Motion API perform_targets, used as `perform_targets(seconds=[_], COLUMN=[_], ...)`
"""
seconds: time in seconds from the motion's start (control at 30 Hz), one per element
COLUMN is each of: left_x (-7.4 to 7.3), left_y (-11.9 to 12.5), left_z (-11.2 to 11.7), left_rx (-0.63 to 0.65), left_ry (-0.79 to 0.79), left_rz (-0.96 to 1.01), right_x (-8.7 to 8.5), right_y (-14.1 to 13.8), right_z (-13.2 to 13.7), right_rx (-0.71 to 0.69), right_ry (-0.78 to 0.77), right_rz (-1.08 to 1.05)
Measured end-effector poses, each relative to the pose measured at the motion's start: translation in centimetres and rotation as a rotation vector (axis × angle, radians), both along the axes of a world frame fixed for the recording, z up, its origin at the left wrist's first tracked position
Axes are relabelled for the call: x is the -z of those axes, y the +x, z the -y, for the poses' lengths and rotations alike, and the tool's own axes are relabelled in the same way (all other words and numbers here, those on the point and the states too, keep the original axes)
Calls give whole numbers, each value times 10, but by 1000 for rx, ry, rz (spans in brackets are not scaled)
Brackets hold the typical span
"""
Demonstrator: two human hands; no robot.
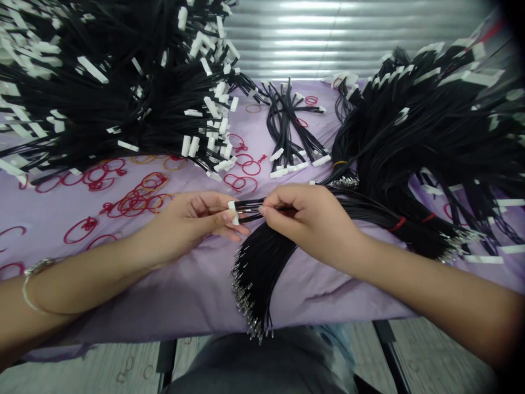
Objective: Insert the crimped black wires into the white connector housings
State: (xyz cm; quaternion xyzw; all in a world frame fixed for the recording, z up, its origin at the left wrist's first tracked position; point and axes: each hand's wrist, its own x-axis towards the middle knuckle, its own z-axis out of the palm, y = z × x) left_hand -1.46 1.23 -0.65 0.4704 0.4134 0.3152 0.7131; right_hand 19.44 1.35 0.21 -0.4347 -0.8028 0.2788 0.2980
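Note:
My left hand (pixel 192 221) pinches a small white connector (pixel 233 213) between thumb and fingers. My right hand (pixel 311 219) is closed on thin black wires (pixel 250 206) whose ends meet that connector. Under my right hand lies a bundle of black wires (pixel 262 268) with metal terminals at the tips, fanning toward the table's near edge. Both hands hover just above the purple cloth (pixel 172 290) at the middle of the table.
A big heap of black wires with white connectors (pixel 123 87) fills the far left. Another large heap (pixel 430 126) fills the right. A small finished group (pixel 291 137) lies at the back centre. Red rubber bands (pixel 135 200) are scattered on the cloth. A corrugated metal wall (pixel 328 38) stands behind.

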Motion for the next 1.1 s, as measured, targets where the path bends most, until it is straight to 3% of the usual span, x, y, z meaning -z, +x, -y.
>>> perform_targets(seconds=[0.23, 0.5, 1.1], left_x=[0, 0, -5], left_y=[0, 0, 5], left_z=[-1, 0, 2], left_rx=[1, 26, 44], left_ry=[13, 47, 70], left_rz=[-17, -51, -84], right_x=[1, 7, 14], right_y=[-1, -4, -12], right_z=[0, 1, 4], right_rx=[-4, -40, -63], right_ry=[9, 139, 134], right_rz=[-24, -36, 33])
